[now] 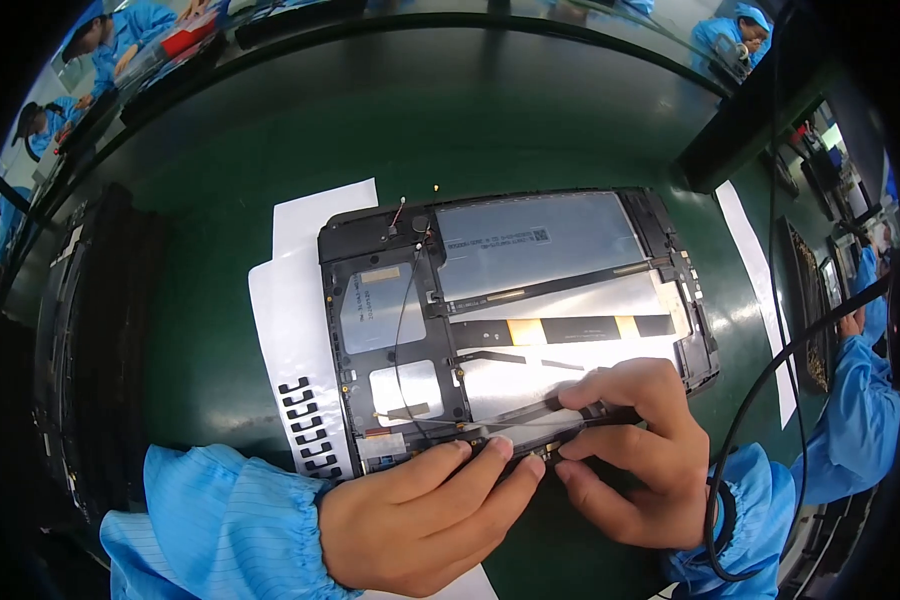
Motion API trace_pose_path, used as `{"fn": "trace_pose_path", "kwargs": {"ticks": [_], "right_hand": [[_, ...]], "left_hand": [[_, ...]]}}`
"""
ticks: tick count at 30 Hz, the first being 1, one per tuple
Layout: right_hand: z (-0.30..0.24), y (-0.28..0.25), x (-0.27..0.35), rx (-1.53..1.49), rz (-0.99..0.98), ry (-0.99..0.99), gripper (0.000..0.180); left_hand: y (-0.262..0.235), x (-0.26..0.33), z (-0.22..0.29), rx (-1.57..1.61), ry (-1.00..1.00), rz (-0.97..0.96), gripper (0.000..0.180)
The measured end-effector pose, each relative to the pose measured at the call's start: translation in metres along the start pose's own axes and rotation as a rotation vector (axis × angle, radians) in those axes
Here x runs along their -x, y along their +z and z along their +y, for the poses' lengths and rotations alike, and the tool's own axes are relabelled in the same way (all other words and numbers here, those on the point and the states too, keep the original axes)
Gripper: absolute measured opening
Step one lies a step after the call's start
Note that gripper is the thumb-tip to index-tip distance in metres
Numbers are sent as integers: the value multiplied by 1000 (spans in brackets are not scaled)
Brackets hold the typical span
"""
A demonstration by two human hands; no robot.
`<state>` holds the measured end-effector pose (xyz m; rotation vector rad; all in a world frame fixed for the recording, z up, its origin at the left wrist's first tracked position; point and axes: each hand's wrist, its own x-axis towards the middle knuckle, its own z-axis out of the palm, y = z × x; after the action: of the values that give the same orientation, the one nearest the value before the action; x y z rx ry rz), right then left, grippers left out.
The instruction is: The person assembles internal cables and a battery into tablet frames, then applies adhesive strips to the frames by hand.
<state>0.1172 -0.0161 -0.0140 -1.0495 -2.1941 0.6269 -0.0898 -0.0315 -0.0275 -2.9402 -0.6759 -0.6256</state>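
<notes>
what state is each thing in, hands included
Device: open, insides exposed
Left hand: fingertips at the device's near edge
Right hand: fingers bent, at the same edge
White sheet: partly under the device
Black pieces: lined up on the sheet
Black cable: bent in a curve

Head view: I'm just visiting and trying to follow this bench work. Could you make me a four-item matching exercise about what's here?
Things
1. Person's sleeves
2. Tabletop
3. Small black pieces
4. Opened device

Places or colours
A. In a column on a white sheet
B. At the fingertips of the left hand and right hand
C. Dark green
D. Light blue

Pairs: 1-D, 2-C, 3-A, 4-B
</notes>
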Motion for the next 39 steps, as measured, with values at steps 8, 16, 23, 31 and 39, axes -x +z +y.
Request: {"fn": "trace_pose_path", "kwargs": {"ticks": [8, 16, 23, 31, 39], "right_hand": [[-4, 11, 0, 227, 119, -204, 18], [-8, 19, -5, 357, 166, -445, 17], [-24, 19, 16, 206, 210, -172, 21], [-71, 88, 3, 337, -16, -222, 14], [-85, 109, -5, 322, 12, -143, 13]], "left_hand": [[4, 1, -1, 34, 10, 69, 13], [3, 2, 1, 56, -25, 58, 19], [-28, 45, -12, 246, -256, 183, 27], [-20, 75, -8, 172, -471, 115, 29], [-18, 84, -9, 95, -461, 159, 29]]}}
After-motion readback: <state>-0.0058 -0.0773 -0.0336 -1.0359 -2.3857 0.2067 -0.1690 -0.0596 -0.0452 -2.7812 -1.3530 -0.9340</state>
